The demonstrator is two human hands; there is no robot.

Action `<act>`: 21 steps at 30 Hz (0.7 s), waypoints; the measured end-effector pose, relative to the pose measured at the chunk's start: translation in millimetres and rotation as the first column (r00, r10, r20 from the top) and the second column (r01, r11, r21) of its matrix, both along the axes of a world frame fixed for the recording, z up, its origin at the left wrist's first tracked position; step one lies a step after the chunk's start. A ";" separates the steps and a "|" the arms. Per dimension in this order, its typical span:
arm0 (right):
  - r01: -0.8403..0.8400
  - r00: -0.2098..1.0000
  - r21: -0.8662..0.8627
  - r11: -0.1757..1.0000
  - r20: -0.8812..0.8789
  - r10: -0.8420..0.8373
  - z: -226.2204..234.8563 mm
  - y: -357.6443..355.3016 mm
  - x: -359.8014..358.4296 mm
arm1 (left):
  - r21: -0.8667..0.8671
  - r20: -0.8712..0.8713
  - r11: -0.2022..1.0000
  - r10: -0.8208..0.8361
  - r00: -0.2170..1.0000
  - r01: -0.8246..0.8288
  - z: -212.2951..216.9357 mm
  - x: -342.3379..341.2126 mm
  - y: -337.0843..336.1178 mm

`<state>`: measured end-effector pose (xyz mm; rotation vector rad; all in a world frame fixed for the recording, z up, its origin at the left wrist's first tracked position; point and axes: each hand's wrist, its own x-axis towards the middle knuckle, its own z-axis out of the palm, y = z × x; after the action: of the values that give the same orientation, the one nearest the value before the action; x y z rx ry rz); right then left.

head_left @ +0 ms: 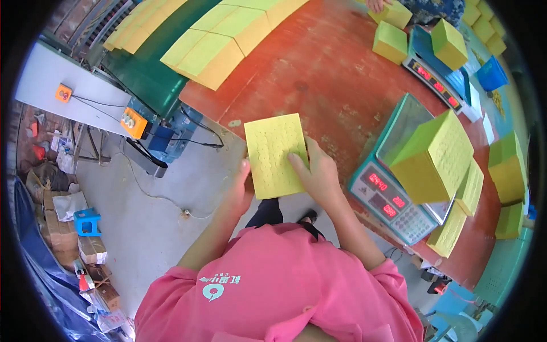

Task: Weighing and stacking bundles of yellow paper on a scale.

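Observation:
A stack of yellow paper (pixel 270 151), its top face punched with rows of small curved marks, is held in front of my body by the near edge of the red table. My left hand (pixel 241 188) grips its left side, most of the fingers hidden behind it. My right hand (pixel 320 171) clasps the right side, thumb lying on the top face. To the right, a larger yellow paper block (pixel 436 157) rests on a green-and-white digital scale (pixel 387 196) with lit red digits. Thinner yellow stacks (pixel 450 228) lie beside that scale.
Rows of yellow blocks (pixel 228 37) line the table's (pixel 285 80) far left, by a green conveyor belt (pixel 148 71). A second scale (pixel 436 85) stands far right, near another person's hand (pixel 377 5). Orange switch boxes (pixel 133 122) with cables and a blue stool (pixel 86 222) are at left.

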<state>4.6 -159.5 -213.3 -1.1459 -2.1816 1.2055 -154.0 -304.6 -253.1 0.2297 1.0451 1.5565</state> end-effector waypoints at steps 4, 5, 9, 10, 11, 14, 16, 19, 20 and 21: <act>0.001 0.998 -0.037 0.999 -0.055 -0.003 -3.5 -16.4 18.5 | -0.064 -0.210 0.998 0.011 0.978 -0.024 4.2 24.4 -15.1; 0.003 1.000 -0.010 1.000 -0.023 -0.003 -5.0 -19.8 20.7 | -0.119 -0.321 0.993 -0.047 0.946 0.009 2.4 27.9 -14.9; 0.014 0.914 -0.255 0.967 -0.388 -0.116 -17.6 -35.3 32.6 | -0.100 -0.098 0.995 0.010 0.995 -0.019 20.5 16.9 -30.5; 0.065 0.909 -0.239 0.969 -0.386 -0.156 -26.9 -40.1 47.3 | -0.084 -0.095 0.996 -0.040 0.995 0.032 21.1 11.8 -32.5; 0.115 0.922 -0.166 0.980 -0.349 -0.167 -35.9 -41.5 61.6 | -0.053 -0.138 0.995 -0.093 0.986 0.087 26.3 7.3 -32.6; 0.143 0.940 -0.307 0.941 -0.257 -0.226 -17.4 -42.2 102.8 | 0.031 -0.717 0.958 -0.177 0.674 0.284 61.3 7.2 -17.3; 0.046 0.931 -0.510 0.859 -0.289 -0.221 27.0 -53.7 126.2 | 0.010 -0.987 0.913 -0.056 0.149 0.407 100.1 12.9 -13.0; 0.081 0.781 -0.434 0.897 -0.532 -0.328 91.8 -40.8 160.7 | 0.121 -0.550 0.829 -0.401 0.732 0.546 171.2 44.9 54.5; 0.210 0.689 -0.426 0.880 -0.574 -0.442 120.0 -34.7 168.1 | 0.191 -0.299 0.800 -0.505 0.810 0.569 188.8 58.8 85.3; 0.288 0.721 -0.349 0.892 -0.534 -0.442 137.2 -20.5 182.3 | 0.210 -0.372 0.723 -0.564 0.737 0.658 204.0 68.6 110.6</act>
<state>186.9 -180.0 -76.1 -1.0296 -1.2796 1.4271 -85.4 -194.0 -49.0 0.9709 0.7878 1.0721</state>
